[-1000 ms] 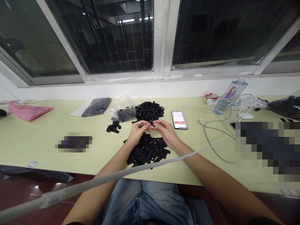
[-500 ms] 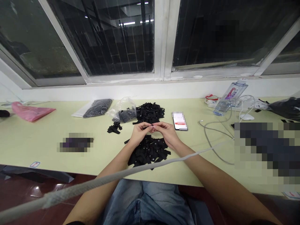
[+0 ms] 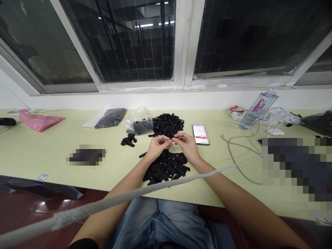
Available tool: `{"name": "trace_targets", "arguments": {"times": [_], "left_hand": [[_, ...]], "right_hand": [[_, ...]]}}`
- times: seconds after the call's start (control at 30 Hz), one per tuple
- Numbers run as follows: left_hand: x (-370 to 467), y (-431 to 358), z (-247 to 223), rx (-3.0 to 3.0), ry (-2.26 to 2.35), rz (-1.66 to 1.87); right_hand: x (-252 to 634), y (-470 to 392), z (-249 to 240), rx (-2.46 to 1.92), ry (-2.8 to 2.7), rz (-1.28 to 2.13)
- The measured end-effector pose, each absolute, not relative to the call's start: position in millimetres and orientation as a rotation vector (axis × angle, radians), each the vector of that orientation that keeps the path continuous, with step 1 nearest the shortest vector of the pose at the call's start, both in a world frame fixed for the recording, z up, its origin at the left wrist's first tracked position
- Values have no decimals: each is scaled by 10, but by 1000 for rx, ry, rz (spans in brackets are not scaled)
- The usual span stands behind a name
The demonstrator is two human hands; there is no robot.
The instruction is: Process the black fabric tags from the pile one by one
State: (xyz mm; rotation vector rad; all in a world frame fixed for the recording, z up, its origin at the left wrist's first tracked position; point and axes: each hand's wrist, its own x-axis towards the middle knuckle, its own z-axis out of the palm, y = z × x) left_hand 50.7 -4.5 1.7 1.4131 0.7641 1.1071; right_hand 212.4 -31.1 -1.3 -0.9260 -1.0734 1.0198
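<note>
My left hand (image 3: 158, 147) and my right hand (image 3: 186, 147) meet above the table, between two heaps of short black fabric strips. Thumbs and forefingers are pinched together around a small black fabric strip, almost wholly hidden by the fingertips. Just beyond the hands lies the far heap of black strips (image 3: 168, 123). Under the wrists, nearer my body, spreads the near heap of black strips (image 3: 166, 167), some showing small white marks. A small cluster of black strips (image 3: 129, 140) sits left of the far heap.
Behind that cluster are an open clear bag (image 3: 141, 121) and a filled bag (image 3: 111, 118). A phone (image 3: 200, 135) lies right of my hands. Farther right are a tilted water bottle (image 3: 258, 109) and grey cables (image 3: 230, 155). A pale cord (image 3: 111, 200) crosses the view in front of my forearms.
The fingertips of my two hands have drawn slightly apart, and the right fingers have shifted a little. The whole view has moved slightly; the heaps look the same.
</note>
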Motion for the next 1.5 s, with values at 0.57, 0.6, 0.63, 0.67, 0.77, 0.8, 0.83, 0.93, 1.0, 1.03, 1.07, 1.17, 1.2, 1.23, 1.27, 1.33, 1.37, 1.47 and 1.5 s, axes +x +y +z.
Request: {"name": "trace_targets", "arguments": {"times": [0.57, 0.6, 0.63, 0.67, 0.77, 0.8, 0.83, 0.93, 1.0, 1.03, 1.07, 1.17, 1.2, 1.23, 1.27, 1.33, 1.37, 1.47, 1.5], "left_hand": [[292, 142, 115, 1347, 872, 1323], [286, 145, 123, 1365, 906, 1327], [282, 145, 129, 1380, 943, 1332], [281, 142, 132, 1393, 980, 1339], [287, 115, 123, 1468, 1037, 1335], [294, 101, 115, 1509, 1028, 1308], [303, 86, 107, 1553, 1009, 1263], [339, 39, 82, 1680, 943, 1128], [358, 18, 69, 1739, 924, 1094], [364, 13, 64, 1757, 917, 1089], [368, 11, 60, 1768, 912, 1085], [372, 15, 51, 1789, 913, 1081], [373, 15, 51, 1798, 920, 1084], [374, 14, 52, 1808, 926, 1087], [375, 11, 55, 1818, 930, 1087], [379, -4, 68, 1833, 932, 1077], [381, -14, 78, 1838, 934, 1072], [385, -46, 109, 1854, 928, 1058], [386, -53, 116, 1858, 922, 1056]], "right_hand": [[2152, -303, -7, -959, -1159, 957], [2150, -311, 1, -957, -1187, 956], [2148, -320, 10, -953, -1218, 958], [2145, -329, 18, -948, -1251, 966], [2134, -348, 24, -945, -1328, 997], [2131, -351, 20, -949, -1340, 999], [2129, -352, 14, -956, -1347, 991], [2134, -352, 0, -983, -1359, 929], [2142, -357, 0, -1007, -1373, 874], [2146, -362, 4, -1021, -1383, 843], [2150, -368, 9, -1035, -1393, 809], [2157, -385, 22, -1077, -1408, 701], [2158, -389, 23, -1084, -1412, 681], [2159, -391, 24, -1088, -1417, 672], [2160, -392, 23, -1088, -1421, 672], [2163, -391, 18, -1085, -1432, 685], [2164, -389, 15, -1087, -1433, 690], [2173, -375, 5, -1097, -1428, 698], [2176, -367, 0, -1095, -1425, 709]]}}
